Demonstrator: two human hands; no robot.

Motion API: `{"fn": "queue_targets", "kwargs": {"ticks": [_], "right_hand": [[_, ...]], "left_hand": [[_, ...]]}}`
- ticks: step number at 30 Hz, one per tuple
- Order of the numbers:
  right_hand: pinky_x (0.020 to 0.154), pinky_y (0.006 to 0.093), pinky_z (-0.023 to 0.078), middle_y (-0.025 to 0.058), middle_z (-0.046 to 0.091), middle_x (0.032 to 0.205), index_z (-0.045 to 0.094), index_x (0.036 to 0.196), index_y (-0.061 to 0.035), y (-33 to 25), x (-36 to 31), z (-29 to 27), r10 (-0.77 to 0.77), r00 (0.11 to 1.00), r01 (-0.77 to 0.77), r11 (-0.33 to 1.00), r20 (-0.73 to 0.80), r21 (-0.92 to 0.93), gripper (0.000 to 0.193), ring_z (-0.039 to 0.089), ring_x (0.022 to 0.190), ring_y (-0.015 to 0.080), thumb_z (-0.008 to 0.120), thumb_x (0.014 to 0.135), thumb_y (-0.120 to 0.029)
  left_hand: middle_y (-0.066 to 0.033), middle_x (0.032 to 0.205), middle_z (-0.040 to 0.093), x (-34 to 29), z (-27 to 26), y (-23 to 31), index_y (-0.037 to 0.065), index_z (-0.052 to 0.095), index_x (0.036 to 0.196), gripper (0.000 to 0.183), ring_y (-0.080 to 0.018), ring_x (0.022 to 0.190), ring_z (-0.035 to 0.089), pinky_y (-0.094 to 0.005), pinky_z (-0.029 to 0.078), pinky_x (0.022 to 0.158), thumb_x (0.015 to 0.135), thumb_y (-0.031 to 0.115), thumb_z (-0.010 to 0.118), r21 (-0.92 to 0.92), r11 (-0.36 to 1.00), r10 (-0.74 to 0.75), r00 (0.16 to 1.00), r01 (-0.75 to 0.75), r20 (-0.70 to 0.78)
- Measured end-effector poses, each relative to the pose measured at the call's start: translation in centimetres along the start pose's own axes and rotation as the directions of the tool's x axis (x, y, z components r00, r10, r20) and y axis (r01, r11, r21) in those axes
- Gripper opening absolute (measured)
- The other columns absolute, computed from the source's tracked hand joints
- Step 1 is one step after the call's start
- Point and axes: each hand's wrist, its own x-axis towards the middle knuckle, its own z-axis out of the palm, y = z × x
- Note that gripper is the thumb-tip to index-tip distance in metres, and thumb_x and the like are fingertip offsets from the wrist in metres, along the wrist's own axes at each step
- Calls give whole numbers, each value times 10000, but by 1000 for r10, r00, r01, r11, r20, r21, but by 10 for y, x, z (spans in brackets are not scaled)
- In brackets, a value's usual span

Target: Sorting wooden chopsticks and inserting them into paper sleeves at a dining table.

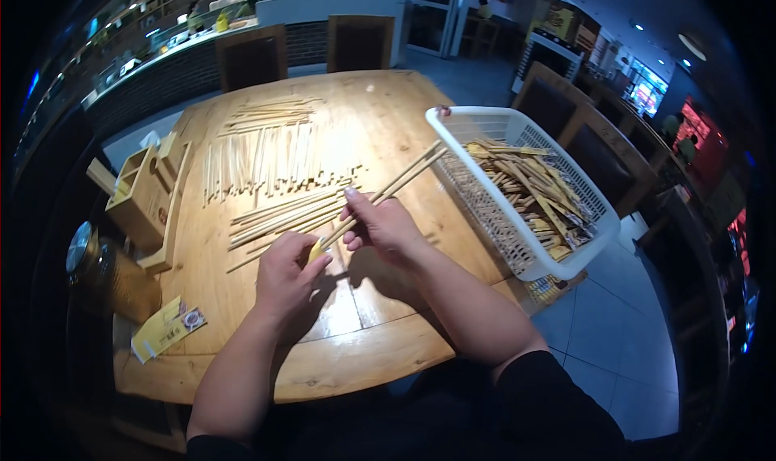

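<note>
"How are your hands set?"

"Both busy. My left hand [287, 271] is curled with thumb and fingers together on a small yellow piece [315, 250] at the lower end of a pair of chopsticks [414, 174]. My right hand [392, 233] grips the same pair higher up, narrow, thumb on top. The sticks slant up toward one o'clock."

"What's nearest around them?"

"A flat yellow packet [168, 329] on the table [388, 344] at eight o'clock from my hands, and a lidded glass jar [117, 279] close to nine. At ten, slanted loose chopsticks [283, 220] lie just beside my left hand."

"And to the right?"

"Between two and three, a white plastic basket [578, 261] filled with slim yellow-brown packets [521, 178]. My pair's upper tips overlap its side in my view; I can't tell whether they touch."

"Farther out?"

"A wooden caddy [139, 202] between nine and ten. Past the slanted ones, a row of chopsticks [263, 158] points away from me, between ten and eleven; beyond it, at eleven, a crosswise heap of chopsticks [271, 115]. Last, a dark-backed chair [360, 45] and the counter [323, 8] behind it, both around twelve."
</note>
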Motion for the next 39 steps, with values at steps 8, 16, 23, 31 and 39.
{"fn": "queue_targets", "kwargs": {"ticks": [8,16,23,31,39], "right_hand": [[519,237,518,47,605,710,606,861,-34,-6,-1,-9,42,996,-36,996,82,-80,441,619,567,116,572,951,-465],[515,257,537,62,604,732,599,867,-7,-5,1,-6,-3,971,18,998,241,-59,418,618,588,126,596,949,-417],[525,261,526,52,597,717,606,867,-15,10,2,2,-6,935,57,989,356,-134,419,620,601,127,592,949,-425],[392,172,285,-21,505,740,505,1108,-58,-31,16,-41,-320,891,380,914,-321,143,468,386,487,23,472,987,-508],[597,296,464,56,596,660,609,848,-11,2,24,-48,-575,808,429,720,-125,-545,275,542,617,107,587,951,-265]], "left_hand": [[-14,750,609,7,-8,-9,-23,647,1009,135,-67,618,532,-226,442,551,920,75,618,-483,753,-311,888,448,339],[-44,707,627,7,-26,-10,-34,663,893,111,-103,586,559,-238,461,539,883,77,659,-464,649,-402,790,603,464],[-61,721,656,7,-21,-1,-28,669,850,103,-117,588,592,-250,485,548,875,71,660,-485,645,-376,798,591,471],[-19,696,651,5,-29,2,-22,697,842,103,-60,585,551,-213,441,537,872,75,677,-377,707,-423,785,598,452],[-10,674,627,11,-13,6,-25,697,848,113,-69,573,527,-220,424,526,877,78,659,-309,734,-434,768,605,471]]}}
